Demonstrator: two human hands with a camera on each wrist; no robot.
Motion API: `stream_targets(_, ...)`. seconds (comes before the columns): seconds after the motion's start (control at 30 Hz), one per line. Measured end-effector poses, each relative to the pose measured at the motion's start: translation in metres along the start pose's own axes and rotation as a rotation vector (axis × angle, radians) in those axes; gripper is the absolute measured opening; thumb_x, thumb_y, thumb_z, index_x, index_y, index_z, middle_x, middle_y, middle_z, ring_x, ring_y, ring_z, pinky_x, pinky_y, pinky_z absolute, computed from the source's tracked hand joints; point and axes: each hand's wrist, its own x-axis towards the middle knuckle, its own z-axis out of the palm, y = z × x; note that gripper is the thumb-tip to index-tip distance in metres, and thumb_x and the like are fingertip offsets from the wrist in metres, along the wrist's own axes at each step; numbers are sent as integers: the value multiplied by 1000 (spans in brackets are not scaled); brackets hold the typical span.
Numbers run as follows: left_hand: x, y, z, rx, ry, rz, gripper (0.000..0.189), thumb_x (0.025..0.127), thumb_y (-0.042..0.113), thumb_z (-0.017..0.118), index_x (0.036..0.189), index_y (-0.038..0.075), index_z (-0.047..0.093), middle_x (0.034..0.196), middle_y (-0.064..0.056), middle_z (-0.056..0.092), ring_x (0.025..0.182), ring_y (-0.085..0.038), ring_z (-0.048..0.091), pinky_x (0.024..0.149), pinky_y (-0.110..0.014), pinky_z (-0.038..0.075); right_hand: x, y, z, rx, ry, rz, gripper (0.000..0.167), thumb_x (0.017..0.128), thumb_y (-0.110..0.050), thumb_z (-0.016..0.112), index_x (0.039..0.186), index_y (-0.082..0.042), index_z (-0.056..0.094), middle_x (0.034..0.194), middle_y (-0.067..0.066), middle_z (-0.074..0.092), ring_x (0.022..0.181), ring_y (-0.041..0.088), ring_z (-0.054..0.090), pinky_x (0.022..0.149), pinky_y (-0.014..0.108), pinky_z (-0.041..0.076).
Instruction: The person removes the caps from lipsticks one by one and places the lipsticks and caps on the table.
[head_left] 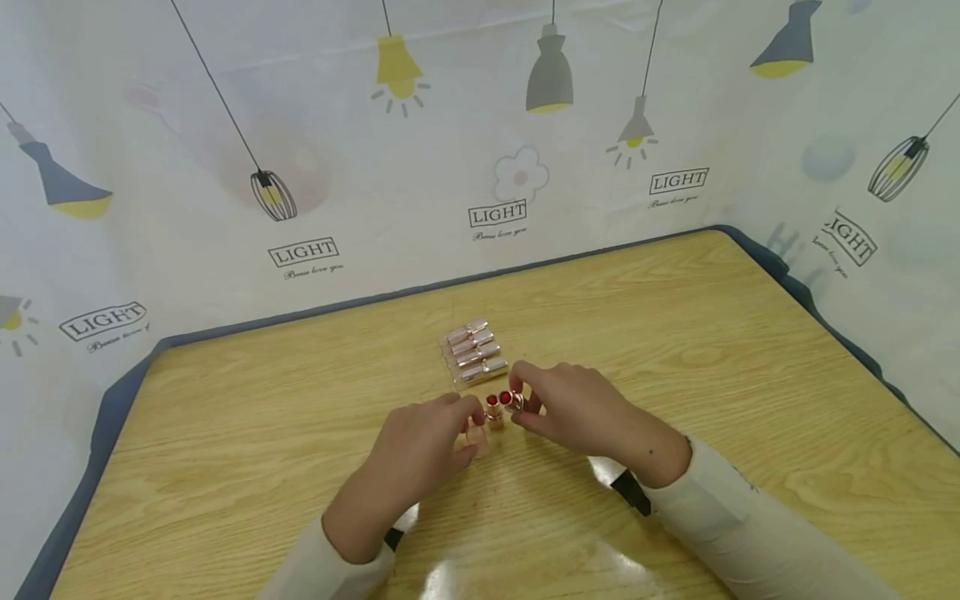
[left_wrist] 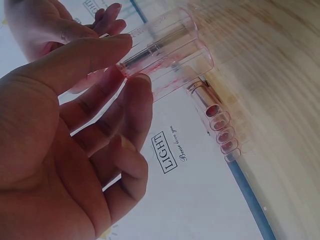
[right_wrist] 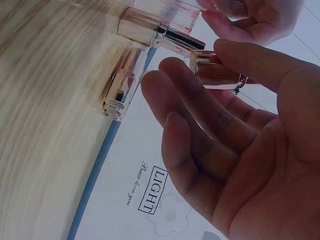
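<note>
My left hand (head_left: 431,442) pinches a clear plastic holder (left_wrist: 172,55) between thumb and fingertips. It has rounded compartments and red smears inside. A gold lipstick (head_left: 494,413) with a red end stands upright on the table beside this holder. My right hand (head_left: 573,408) pinches a second, short gold lipstick tube (right_wrist: 217,70) with thumb and fingertips. Its red end, tilted toward the standing lipstick, shows in the head view. The two hands are close together over the middle of the table.
Just beyond the hands, several lipsticks (head_left: 476,350) lie side by side in a clear tray (head_left: 447,364). The wooden table (head_left: 262,442) reaches back to a white cloth backdrop (head_left: 420,183) printed with lamps. Its blue edge (head_left: 360,298) runs along the table's far side.
</note>
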Motion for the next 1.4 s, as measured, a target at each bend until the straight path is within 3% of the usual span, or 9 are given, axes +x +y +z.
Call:
stream_targets(0.33, 0, -1, 1, 14, 14, 10, 27, 81, 25, 84, 103, 21, 68, 87, 5, 68, 62, -7, 56, 51, -24, 40, 0, 0, 0, 5, -16, -1, 22, 91, -25, 74, 104, -16, 58, 82, -4, 75, 58, 4, 56, 52, 25, 43)
stream_targets(0.7, -1, -1, -1, -2, -17, -2, 27, 82, 25, 83, 104, 20, 67, 86, 5, 67, 61, -7, 55, 51, -24, 40, 0, 1, 1, 14, -22, 7, 22, 91, -25, 74, 104, -16, 58, 83, -3, 75, 59, 4, 57, 53, 26, 44)
stream_targets(0.97, -2, -3, 0, -19, -21, -8, 38, 82, 27, 84, 111, 18, 61, 84, 5, 68, 61, -7, 56, 50, -25, 40, 1, 1, 0, 20, -21, 8, 22, 91, -24, 74, 104, -16, 59, 82, -3, 74, 60, 4, 58, 54, 26, 45)
stream_targets(1.13, -4, -3, 0, -14, -33, -23, 46, 82, 31, 84, 117, 19, 57, 77, 8, 65, 56, -7, 53, 48, -26, 38, 2, 1, 0, 31, -47, 22, 23, 91, -24, 74, 106, -15, 60, 74, -6, 68, 57, 4, 55, 52, 25, 44)
stream_targets(1.4, -4, -4, -2, -23, -33, -26, 48, 82, 32, 83, 119, 20, 55, 77, 8, 66, 56, -7, 52, 48, -27, 38, 5, 4, 3, 20, -64, -8, 15, 87, -20, 78, 98, -18, 67, 76, -13, 67, 68, 3, 58, 62, 27, 48)
